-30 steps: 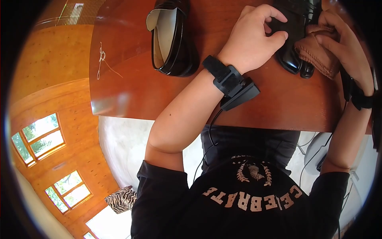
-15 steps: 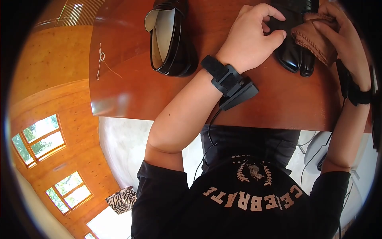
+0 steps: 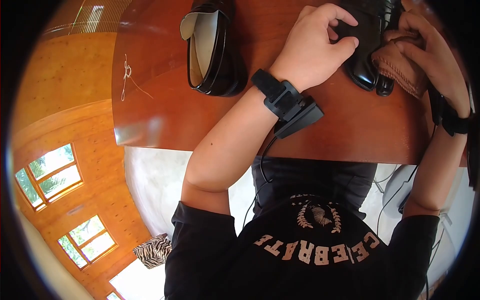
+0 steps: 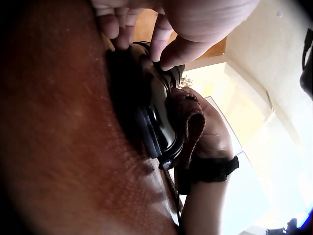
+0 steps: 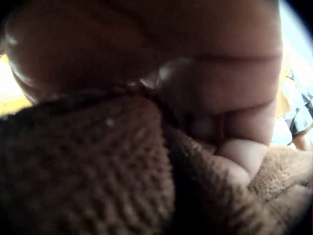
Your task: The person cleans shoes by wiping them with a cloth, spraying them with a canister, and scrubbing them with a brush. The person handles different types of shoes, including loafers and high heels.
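Observation:
A black shiny shoe (image 3: 361,65) lies at the right of the table, toe toward the person. My left hand (image 3: 320,47) holds its side, thumb and fingers bent over the upper in the left wrist view, where the shoe (image 4: 155,105) is seen from its toe. My right hand (image 3: 436,57) grips a brown cloth (image 3: 404,65) with stitched edges, bunched against the shoe's right side. The right wrist view is filled by the fuzzy cloth (image 5: 98,161) and the curled fingers (image 5: 239,156) around it.
Another black shoe (image 3: 220,55) with a pale lining stands left of the left forearm. A thin white string (image 3: 128,72) lies near the left edge of the brown table (image 3: 165,105). Cables hang from both wrist straps beyond the table's front edge.
My right hand and the cloth shifted slightly up and left, then back down and right along the shoe. My left hand stays on the shoe, almost still.

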Motion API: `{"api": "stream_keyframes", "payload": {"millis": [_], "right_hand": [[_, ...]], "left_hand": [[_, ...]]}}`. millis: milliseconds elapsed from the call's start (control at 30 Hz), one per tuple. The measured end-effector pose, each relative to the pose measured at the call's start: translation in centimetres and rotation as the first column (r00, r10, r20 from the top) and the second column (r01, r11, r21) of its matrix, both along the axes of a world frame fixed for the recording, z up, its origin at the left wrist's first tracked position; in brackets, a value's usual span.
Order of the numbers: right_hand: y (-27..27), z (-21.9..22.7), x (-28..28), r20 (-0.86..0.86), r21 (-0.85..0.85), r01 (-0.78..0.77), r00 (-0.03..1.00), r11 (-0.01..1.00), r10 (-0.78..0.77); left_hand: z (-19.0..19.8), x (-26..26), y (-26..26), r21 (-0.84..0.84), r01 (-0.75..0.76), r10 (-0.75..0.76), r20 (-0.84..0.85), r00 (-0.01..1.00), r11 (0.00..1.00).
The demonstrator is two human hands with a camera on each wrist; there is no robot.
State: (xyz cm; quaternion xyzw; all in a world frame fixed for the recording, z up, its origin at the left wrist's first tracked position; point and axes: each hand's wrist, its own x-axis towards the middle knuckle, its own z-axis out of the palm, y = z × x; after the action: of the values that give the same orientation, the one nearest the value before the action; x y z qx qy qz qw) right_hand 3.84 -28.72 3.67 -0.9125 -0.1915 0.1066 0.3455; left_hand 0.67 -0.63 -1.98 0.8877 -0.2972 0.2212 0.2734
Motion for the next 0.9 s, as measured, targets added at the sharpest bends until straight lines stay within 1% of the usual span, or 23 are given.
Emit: {"api": "stream_keyframes", "payload": {"millis": [100, 133, 200, 233, 300, 467, 500, 533, 600, 633, 700, 733, 800, 833, 867, 900], "right_hand": [[0.4, 0.2, -0.3, 0.042, -0.018, -0.021, 0.999, 1.0, 0.021], [0.5, 0.3, -0.4, 0.049, -0.023, -0.025, 0.998, 0.999, 0.026], [0.7, 0.3, -0.4, 0.056, -0.028, -0.032, 0.998, 0.999, 0.034], [0.7, 0.3, -0.4, 0.057, -0.032, -0.037, 0.998, 0.999, 0.038], [0.8, 0.3, -0.3, 0.052, -0.035, -0.044, 0.998, 0.998, 0.046], [0.9, 0.5, 0.0, -0.004, -0.049, -0.045, 0.999, 0.998, 0.045], [1.0, 0.5, -0.2, 0.027, -0.044, -0.055, 0.998, 0.998, 0.056], [1.0, 0.5, -0.3, 0.038, -0.043, -0.06, 0.997, 0.997, 0.061], [1.2, 0.5, -0.4, 0.061, -0.048, -0.068, 0.996, 0.997, 0.071], [1.2, 0.5, -0.4, 0.069, -0.052, -0.073, 0.995, 0.996, 0.076], [1.3, 0.5, -0.4, 0.083, -0.06, -0.083, 0.993, 0.995, 0.087], [1.3, 0.5, -0.4, 0.09, -0.065, -0.089, 0.991, 0.994, 0.095], [1.1, 0.5, -0.2, 0.108, -0.084, -0.105, 0.988, 0.991, 0.113], [1.0, 0.4, -0.1, 0.115, -0.084, -0.11, 0.986, 0.99, 0.119], [1.0, 0.4, -0.1, 0.13, -0.085, -0.116, 0.983, 0.99, 0.126], [1.1, 0.5, -0.2, 0.109, -0.018, -0.097, 0.989, 0.995, 0.099]], "left_hand": [[-1.7, 0.9, 0.4, -0.015, 0.034, -0.033, 0.022, 0.999, 0.999], [-1.6, 1.0, 0.4, 0.005, 0.03, -0.031, 0.044, 0.999, 1.0], [-1.3, 0.8, 0.3, 0.008, 0.017, -0.017, 0.029, 0.999, 1.0], [0.0, 0.1, 0.0, -0.008, 0.006, -0.007, -0.01, 1.0, 1.0], [0.8, -0.3, -0.1, -0.021, -0.006, 0.005, -0.048, 0.999, 1.0], [-0.8, 0.4, -0.1, -0.007, -0.02, 0.02, -0.025, 0.999, 1.0], [-1.1, 0.4, -0.1, -0.009, -0.022, 0.022, -0.026, 0.999, 1.0], [0.1, -0.1, -0.2, -0.017, -0.021, 0.02, -0.039, 0.999, 1.0], [0.8, -0.4, -0.2, -0.033, -0.017, 0.015, -0.061, 0.998, 0.999], [0.8, -0.3, -0.2, -0.04, -0.014, 0.012, -0.069, 0.998, 0.999], [-0.1, 0.1, 0.0, -0.015, 0.0, 0.0, -0.016, 1.0, 1.0], [-0.5, 0.6, 0.1, 0.019, 0.01, -0.011, 0.044, 0.999, 1.0], [-1.4, 0.7, 0.3, 0.036, 0.003, -0.005, 0.06, 0.998, 0.999], [0.2, -0.2, -0.1, 0.019, -0.013, 0.013, 0.015, 1.0, 1.0], [0.2, -0.2, -0.1, 0.018, -0.015, 0.015, 0.011, 1.0, 1.0], [0.1, -0.2, -0.1, 0.017, -0.017, 0.017, 0.007, 1.0, 1.0]]}}
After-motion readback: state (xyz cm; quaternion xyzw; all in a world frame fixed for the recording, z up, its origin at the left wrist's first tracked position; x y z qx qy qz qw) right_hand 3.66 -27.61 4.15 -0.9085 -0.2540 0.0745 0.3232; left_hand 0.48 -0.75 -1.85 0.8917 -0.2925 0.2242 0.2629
